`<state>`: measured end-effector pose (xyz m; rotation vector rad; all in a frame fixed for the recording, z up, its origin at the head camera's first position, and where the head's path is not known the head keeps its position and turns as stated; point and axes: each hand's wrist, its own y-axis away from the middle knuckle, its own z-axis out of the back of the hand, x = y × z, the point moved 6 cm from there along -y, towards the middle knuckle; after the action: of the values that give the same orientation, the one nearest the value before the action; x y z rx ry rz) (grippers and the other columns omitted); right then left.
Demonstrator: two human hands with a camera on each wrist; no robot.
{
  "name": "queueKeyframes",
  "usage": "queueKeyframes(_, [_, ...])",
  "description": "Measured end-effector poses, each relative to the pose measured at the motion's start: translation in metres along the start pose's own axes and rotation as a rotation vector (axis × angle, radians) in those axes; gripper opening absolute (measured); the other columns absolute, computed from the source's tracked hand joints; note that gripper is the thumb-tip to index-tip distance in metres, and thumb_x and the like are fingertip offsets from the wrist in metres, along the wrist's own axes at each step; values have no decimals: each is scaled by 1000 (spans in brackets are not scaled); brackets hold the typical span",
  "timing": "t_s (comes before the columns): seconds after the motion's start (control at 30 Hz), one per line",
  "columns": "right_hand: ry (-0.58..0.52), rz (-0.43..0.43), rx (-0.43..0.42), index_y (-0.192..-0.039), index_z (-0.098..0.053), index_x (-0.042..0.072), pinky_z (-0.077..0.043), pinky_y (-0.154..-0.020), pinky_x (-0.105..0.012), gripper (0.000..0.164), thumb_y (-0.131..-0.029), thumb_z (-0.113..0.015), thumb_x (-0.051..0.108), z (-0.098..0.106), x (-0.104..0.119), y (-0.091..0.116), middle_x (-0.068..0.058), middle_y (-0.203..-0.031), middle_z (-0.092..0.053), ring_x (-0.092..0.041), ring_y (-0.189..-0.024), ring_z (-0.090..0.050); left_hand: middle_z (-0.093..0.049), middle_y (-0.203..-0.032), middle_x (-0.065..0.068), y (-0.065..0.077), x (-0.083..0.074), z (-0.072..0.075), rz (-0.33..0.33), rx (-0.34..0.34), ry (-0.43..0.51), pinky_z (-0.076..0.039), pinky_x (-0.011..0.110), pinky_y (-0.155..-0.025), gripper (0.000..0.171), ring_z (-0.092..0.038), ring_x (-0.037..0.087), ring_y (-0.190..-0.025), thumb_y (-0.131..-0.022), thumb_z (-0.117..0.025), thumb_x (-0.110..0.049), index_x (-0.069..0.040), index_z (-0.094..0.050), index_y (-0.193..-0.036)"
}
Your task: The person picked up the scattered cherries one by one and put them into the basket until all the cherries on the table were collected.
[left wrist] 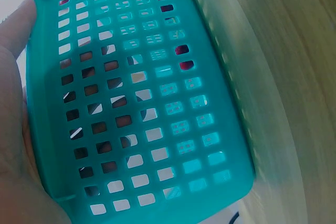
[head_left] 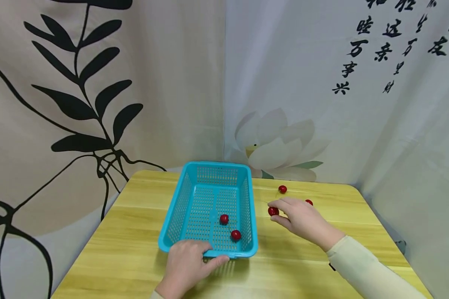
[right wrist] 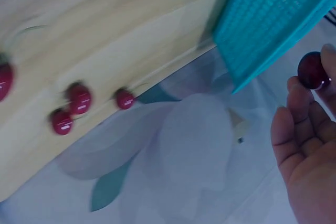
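Pale cloth (head_left: 179, 83), black leaves (head_left: 72, 104) printed upper left, script (head_left: 363, 47) upper right, backs a yellow wood table (head_left: 134, 216), where the left hand (head_left: 187, 263), lower centre, grips the near rim of a blue basket (head_left: 176, 207) containing two cherries (head_left: 224, 219), and the right hand (head_left: 303, 220), right of centre, pinches another cherry (head_left: 273, 211) above the surface.

Glossy cherries (head_left: 273, 211), smooth plastic basket (head_left: 218, 165), table (head_left: 134, 224) seemingly satin wood.

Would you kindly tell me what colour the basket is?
The basket is bright turquoise-blue, best seen in the head view.
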<state>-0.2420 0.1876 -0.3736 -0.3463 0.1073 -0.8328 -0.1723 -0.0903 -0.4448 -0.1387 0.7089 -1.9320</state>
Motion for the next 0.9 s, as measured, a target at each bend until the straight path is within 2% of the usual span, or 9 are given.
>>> queueKeyframes(0.17, [-13,96,-17,-115,-68,14,-56,-72,-33,36,-85,-79,31,-5,24,-27,6,-99,-68,-8,-87,-60,-32,-49,-19,-2,1,-2,8,23,-2,-32,24,-44,57,-34,3,-45,-78,-54,-82,-35,-35,-52])
queueKeyframes(0.37, [-21,191,-27,-114,-69,15,-54,-68,-30,34,-86,-78,31,-21,52,-53,7,-95,-67,-7,-81,-58,-32,-49,-19,-3,1,-1,-6,1,-5,-32,25,-43,56,-34,2,-45,-77,-55,-81,-35,-37,-53])
queueKeyframes(0.63, [-20,206,77,-114,-69,16,-54,-75,-32,32,-88,-75,35,-55,77,-75,6,-98,-68,-10,-87,-60,-36,-50,-20,-2,0,1,-28,-38,-15,-36,26,-42,54,-43,4,-46,-76,-57,-81,-35,-41,-53])
queueKeyframes(0.9, [-30,231,138,-111,-70,15,-54,-73,-30,30,-88,-76,34,-80,93,-84,4,-92,-67,-9,-79,-57,-32,-50,-20,0,0,1,-31,-50,-7,-32,24,-41,58,-38,2,-45,-76,-57,-81,-33,-37,-52])
